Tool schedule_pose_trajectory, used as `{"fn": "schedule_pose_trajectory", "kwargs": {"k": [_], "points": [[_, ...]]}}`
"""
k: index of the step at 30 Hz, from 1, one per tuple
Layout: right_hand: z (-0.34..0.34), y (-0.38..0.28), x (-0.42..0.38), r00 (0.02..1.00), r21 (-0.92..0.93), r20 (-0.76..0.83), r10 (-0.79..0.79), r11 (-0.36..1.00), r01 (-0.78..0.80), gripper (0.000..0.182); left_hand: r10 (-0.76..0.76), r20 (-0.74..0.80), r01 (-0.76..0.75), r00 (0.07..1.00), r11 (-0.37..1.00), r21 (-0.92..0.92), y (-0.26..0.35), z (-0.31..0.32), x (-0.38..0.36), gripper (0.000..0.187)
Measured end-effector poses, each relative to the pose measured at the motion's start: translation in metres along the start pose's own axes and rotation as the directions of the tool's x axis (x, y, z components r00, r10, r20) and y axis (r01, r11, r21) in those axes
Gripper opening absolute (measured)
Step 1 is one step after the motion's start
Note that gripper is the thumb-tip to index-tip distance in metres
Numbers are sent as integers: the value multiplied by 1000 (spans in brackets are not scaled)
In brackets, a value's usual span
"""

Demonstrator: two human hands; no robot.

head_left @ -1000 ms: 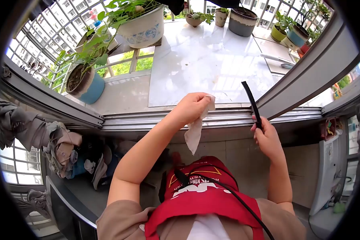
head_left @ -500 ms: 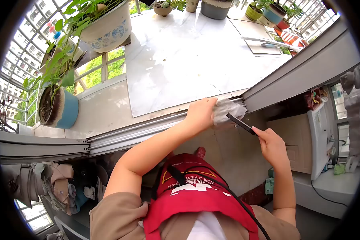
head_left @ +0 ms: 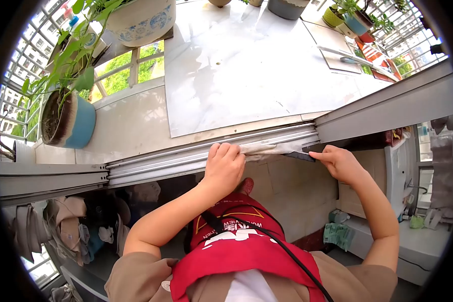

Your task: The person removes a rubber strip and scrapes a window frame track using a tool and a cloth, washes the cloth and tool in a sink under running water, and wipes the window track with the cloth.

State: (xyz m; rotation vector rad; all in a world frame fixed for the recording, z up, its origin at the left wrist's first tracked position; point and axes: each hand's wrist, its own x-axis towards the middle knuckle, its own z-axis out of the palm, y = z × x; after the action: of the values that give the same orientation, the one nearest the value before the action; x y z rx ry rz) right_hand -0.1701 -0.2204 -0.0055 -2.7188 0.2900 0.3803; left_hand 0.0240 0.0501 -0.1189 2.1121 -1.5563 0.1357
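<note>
My left hand is closed on one end of a whitish cloth at the window's sliding track. The cloth is stretched out to the right along the track's inner edge. In my right hand, pinched between thumb and fingers, is a flat black tool handle. Its far end meets the cloth's right end, and the cloth hides whatever is there. The exact kind of tool does not show.
Beyond the track lies a sunlit pale sill slab. A blue plant pot stands at left, a large patterned planter behind it. The sliding window frame rises at right. A washbasin is at far right.
My left hand has moved left and down towards me, drawing the bunched cloth out lengthwise. My right hand has shifted slightly right and up, and the tool now lies flatter. The view has tilted slightly.
</note>
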Motion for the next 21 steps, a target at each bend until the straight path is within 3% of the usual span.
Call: {"fn": "schedule_pose_trajectory", "kwargs": {"k": [2,4,6,7,9,10,12,14,18,20,21], "points": [[7,-10,22,999,-26,50,-2,1000,3,42,-95,-47,94,994,995,-15,-3,-19,-6,9],[22,-38,46,986,-38,63,-155,987,158,42,-171,32,168,985,982,85,-12,-38,-13,10],[37,-76,67,987,-107,95,-131,984,141,43,-213,-1,212,977,973,88,-23,-50,-29,13],[39,-71,69,986,-137,16,-165,977,166,44,-303,6,301,953,948,103,-29,-55,-38,12],[45,-66,67,982,-114,31,-187,975,190,45,-413,-17,413,911,910,35,-33,-61,-51,18],[48,-62,63,980,-96,34,-194,976,197,45,-414,-19,415,910,909,34,-30,-60,-52,18],[52,-56,52,973,-100,-18,-230,969,227,45,-268,-92,263,959,962,-71,-21,-50,-51,23],[43,-54,42,980,-160,-93,-175,974,159,41,-152,-47,149,987,987,-56,-12,-35,-45,27],[26,-47,8,986,-4,-157,-54,999,54,35,-208,-17,208,978,978,-28,18,-12,-25,31],[26,-47,-13,973,75,-224,46,997,-29,31,-303,25,297,953,945,139,35,-3,-11,28],[27,-47,-24,964,142,-249,97,988,-63,32,-243,7,239,970,958,161,36,9,-6,31]]}}
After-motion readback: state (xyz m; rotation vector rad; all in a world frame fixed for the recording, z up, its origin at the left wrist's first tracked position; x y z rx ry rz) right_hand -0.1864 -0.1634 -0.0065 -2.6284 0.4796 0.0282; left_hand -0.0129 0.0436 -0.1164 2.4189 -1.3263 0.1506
